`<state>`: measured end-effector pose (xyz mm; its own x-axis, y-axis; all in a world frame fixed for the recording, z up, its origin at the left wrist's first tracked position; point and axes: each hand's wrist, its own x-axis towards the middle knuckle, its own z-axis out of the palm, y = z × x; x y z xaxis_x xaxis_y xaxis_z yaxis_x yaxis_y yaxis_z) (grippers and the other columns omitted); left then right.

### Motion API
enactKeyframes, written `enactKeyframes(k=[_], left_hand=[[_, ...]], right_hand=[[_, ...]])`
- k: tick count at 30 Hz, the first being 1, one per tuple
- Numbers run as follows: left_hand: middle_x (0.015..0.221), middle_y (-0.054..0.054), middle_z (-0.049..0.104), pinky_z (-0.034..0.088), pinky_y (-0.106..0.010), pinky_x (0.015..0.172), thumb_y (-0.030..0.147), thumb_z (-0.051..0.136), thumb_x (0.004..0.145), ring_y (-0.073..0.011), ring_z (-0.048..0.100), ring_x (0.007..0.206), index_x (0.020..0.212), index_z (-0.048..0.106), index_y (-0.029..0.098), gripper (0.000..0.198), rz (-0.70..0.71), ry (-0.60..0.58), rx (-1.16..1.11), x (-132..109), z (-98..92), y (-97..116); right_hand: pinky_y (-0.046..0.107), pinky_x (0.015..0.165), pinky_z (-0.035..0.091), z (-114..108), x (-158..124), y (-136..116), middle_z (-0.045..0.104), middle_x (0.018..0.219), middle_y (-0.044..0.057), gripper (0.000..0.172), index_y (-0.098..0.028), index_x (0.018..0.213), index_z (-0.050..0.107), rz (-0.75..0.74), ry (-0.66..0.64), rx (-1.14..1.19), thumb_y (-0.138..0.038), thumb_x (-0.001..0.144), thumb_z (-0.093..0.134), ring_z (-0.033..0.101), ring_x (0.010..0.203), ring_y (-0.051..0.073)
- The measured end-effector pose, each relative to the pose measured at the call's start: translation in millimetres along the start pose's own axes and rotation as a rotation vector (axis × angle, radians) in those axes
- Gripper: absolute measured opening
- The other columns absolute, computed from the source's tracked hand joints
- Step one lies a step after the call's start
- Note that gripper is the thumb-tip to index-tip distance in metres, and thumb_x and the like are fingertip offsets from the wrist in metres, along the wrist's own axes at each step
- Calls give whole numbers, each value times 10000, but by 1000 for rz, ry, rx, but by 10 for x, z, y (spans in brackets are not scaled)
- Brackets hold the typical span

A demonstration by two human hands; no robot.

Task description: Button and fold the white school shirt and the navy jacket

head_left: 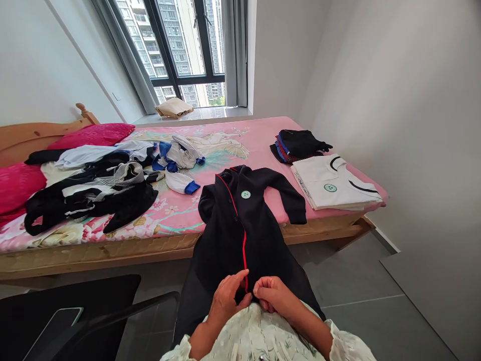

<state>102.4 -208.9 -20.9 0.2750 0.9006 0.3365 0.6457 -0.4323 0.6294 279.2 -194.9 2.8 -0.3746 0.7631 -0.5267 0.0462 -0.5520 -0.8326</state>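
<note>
A black jacket (259,240) with red front trim and a round green-and-white badge (245,194) lies across my lap, its collar and sleeves resting on the bed. My left hand (230,297) is at the lower front, thumb and forefinger apart, a fingertip at the red trim. Just to the right of the trim, my right hand (276,296) is closed, thumb against curled fingers. What those fingers pinch, if anything, is too small to tell. Some buttons show along the upper front of the jacket.
The bed (263,130) has a loose clothes heap (101,180) at left. At right sit a folded dark stack (302,143) and folded white shirts (326,180). A black chair (108,301) holding a phone (56,331) stands at lower left.
</note>
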Motion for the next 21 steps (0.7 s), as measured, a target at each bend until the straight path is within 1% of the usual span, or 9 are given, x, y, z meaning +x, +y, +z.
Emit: enactKeyframes(k=[2, 5, 8, 10, 13, 15, 17, 19, 21], left_hand=[[796, -13, 666, 519, -288, 695, 253, 557, 797, -134, 603, 709, 1203, 533, 210, 410, -17, 42, 2, -11, 17, 11], [835, -22, 673, 529, -312, 722, 270, 580, 794, -154, 623, 763, 1196, 533, 224, 408, -14, 31, -5, 8, -22, 24], [1058, -68, 647, 513, -374, 865, 244, 566, 796, -199, 605, 988, 1220, 515, 225, 428, -63, 80, 29, 24, -156, -93], [1214, -86, 578, 449, -427, 983, 160, 498, 795, -218, 539, 1137, 1263, 478, 223, 474, -146, 169, 89, -11, -277, -308], [1341, -81, 491, 348, -469, 1079, 71, 441, 725, -234, 446, 1258, 1349, 397, 234, 647, -287, 219, 208, -140, -450, -790], [1363, -83, 480, 344, -481, 1078, 136, 474, 742, -255, 431, 1274, 1372, 376, 234, 646, -366, 174, 255, -230, -529, -1108], [1362, -90, 487, 357, -484, 1067, 282, 527, 774, -272, 439, 1266, 1379, 372, 226, 627, -407, 109, 266, -270, -563, -1337], [1369, -93, 488, 356, -477, 1067, 395, 561, 768, -275, 442, 1264, 1387, 361, 217, 675, -413, 41, 249, -251, -551, -1456], [1388, -88, 473, 335, -474, 1082, 397, 565, 757, -271, 427, 1281, 1390, 360, 216, 689, -412, -7, 207, -205, -510, -1495]], right_hand=[[204, 370, 173, 21, 35, 23, 416, 350, -81, 148, -182, 657, 518, -2, -4, -6, -328, 641, 532, 261, 318, 58], [211, 379, 213, 25, 68, 59, 394, 366, -82, 191, -196, 665, 488, -33, 31, -98, -380, 691, 530, 278, 334, 67], [233, 460, 339, -142, 55, 130, 489, 510, -41, 192, -199, 722, 509, -192, 261, -352, -387, 757, 502, 418, 447, 103], [270, 607, 433, -371, 25, 223, 575, 699, 6, 131, -202, 819, 549, -358, 482, -540, -286, 762, 466, 527, 624, 143], [366, 915, 416, -779, -18, 430, 592, 1026, 66, 379, -201, 989, 580, -530, 691, -748, -129, 656, 413, 542, 988, 207], [405, 1011, 357, -999, -10, 571, 557, 1158, 73, 517, -204, 1108, 571, -551, 715, -824, -102, 633, 395, 487, 1122, 218], [413, 1023, 360, -1136, 52, 669, 551, 1192, 71, 542, -208, 1198, 541, -543, 694, -845, -122, 684, 393, 482, 1143, 213], [415, 1021, 370, -1190, 167, 702, 563, 1191, 79, 510, -199, 1222, 537, -545, 672, -840, -170, 730, 405, 494, 1137, 213], [422, 1016, 376, -1187, 306, 682, 570, 1198, 91, 514, -190, 1230, 543, -526, 654, -829, -218, 725, 450, 503, 1136, 227]])
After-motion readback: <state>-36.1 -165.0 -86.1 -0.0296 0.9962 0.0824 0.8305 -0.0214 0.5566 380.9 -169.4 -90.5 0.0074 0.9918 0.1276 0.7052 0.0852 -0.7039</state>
